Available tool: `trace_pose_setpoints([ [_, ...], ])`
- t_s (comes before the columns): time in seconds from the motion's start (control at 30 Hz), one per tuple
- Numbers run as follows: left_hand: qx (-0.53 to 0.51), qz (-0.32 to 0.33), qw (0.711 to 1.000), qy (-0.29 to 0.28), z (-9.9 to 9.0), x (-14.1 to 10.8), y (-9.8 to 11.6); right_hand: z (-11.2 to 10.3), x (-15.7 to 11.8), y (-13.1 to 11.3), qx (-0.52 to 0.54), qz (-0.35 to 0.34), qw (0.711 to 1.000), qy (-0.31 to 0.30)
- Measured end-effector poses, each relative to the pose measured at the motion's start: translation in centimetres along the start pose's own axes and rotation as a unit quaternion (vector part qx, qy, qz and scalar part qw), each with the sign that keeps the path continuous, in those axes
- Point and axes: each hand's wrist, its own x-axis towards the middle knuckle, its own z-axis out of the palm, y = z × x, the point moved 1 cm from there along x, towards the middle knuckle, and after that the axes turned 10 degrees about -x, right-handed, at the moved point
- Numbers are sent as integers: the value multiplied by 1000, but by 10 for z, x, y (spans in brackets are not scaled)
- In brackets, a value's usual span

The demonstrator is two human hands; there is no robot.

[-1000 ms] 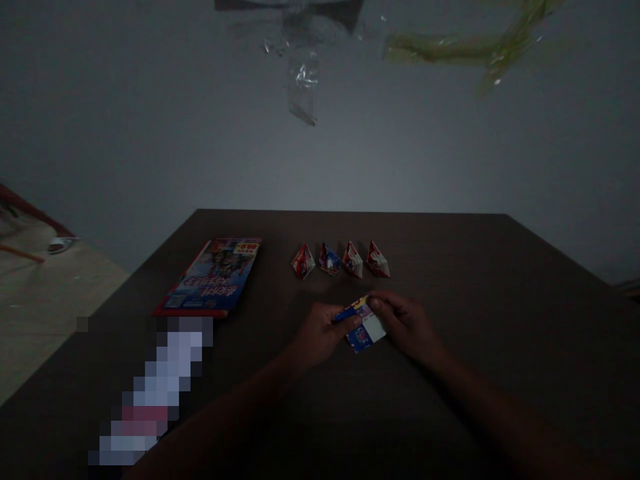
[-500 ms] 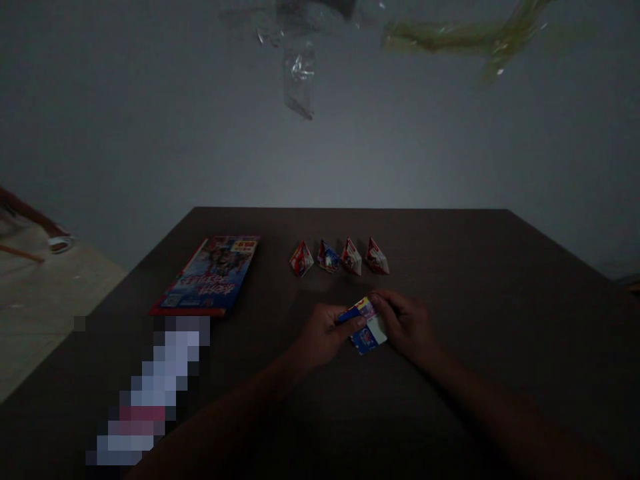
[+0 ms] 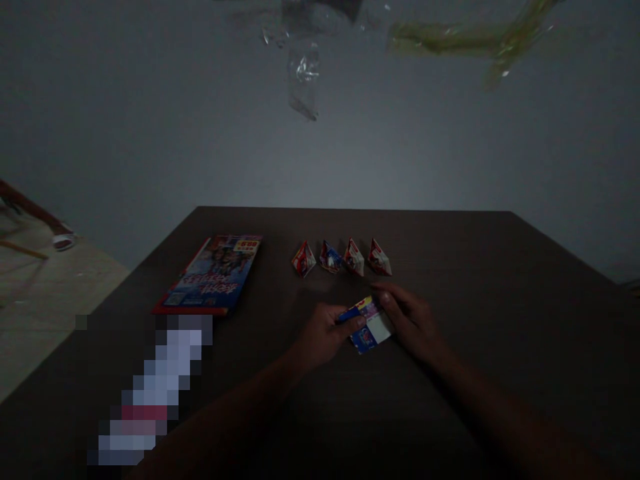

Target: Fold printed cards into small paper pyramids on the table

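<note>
A small folded piece of printed paper (image 3: pixel 367 333), blue, white and yellow, is held above the table. My left hand (image 3: pixel 323 333) pinches its left side, thumb lying across the front. At its upper right edge is my right hand (image 3: pixel 413 320), thumb against the paper and fingers curled behind, partly hidden. Beyond the hands, several folded paper shapes with pointed tops stand in a row; the leftmost red one (image 3: pixel 303 259), a blue one (image 3: pixel 330 257) and the rightmost red-and-white one (image 3: pixel 379 258) show printed sides.
A stack of printed booklets or flyers (image 3: pixel 213 273) lies on the left of the dark table (image 3: pixel 450 247). Below it is a pixelated pale strip (image 3: pixel 165 380). A grey wall with tape (image 3: pixel 450 39) rises behind. Wooden furniture legs (image 3: pixel 45 217) stand on the floor at left.
My right hand has shifted slightly right along the paper's edge, its thumb straighter, and more of the white panel shows. My left hand keeps its hold. The view has moved slightly.
</note>
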Motion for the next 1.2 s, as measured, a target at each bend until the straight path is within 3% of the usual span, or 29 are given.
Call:
trace_pose_setpoints([
  [0.13,19,13,1000,-15,3,-1,-1,3,0,-5,-2,-12,1000,-2],
  [0.5,-18,35,999,-34,5,-1,2,7,-2,-11,-68,-96,990,79],
  [0.7,-18,33,999,-34,2,0,-1,8,-2,-10,-54,-67,994,74],
  [0.87,-15,27,999,-20,-2,1,-3,5,-3,-6,-20,-1,1000,15],
  [1.2,-37,23,999,-12,1,0,-3,3,-2,-13,-43,-34,998,43],
])
